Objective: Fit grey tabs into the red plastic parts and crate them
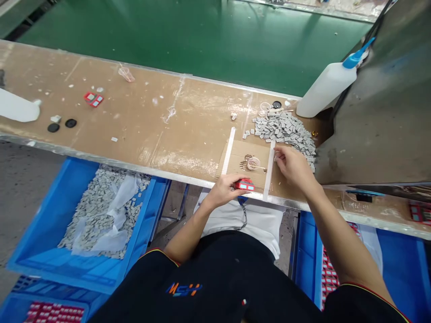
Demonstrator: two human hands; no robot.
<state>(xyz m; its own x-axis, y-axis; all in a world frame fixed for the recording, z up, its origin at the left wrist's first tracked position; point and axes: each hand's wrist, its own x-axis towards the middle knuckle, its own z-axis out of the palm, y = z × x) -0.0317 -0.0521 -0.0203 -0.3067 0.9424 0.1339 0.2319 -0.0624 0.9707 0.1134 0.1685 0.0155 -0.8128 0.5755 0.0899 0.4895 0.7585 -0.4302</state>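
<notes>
You're at the long cardboard-topped desk [161, 134], working right over a cardboard patch [235, 154] framed by white strips [268, 170]. Closest to you, at that patch's front edge, your left hand [222, 190] is closed around a red block [244, 185]. Your right hand [292, 166] sits just right of the patch, fingers [278, 154] pinched; can't tell if they've got anything. Tan rings [253, 163] lie on the patch, grey tiles [284, 130] heaped just behind it.
</notes>
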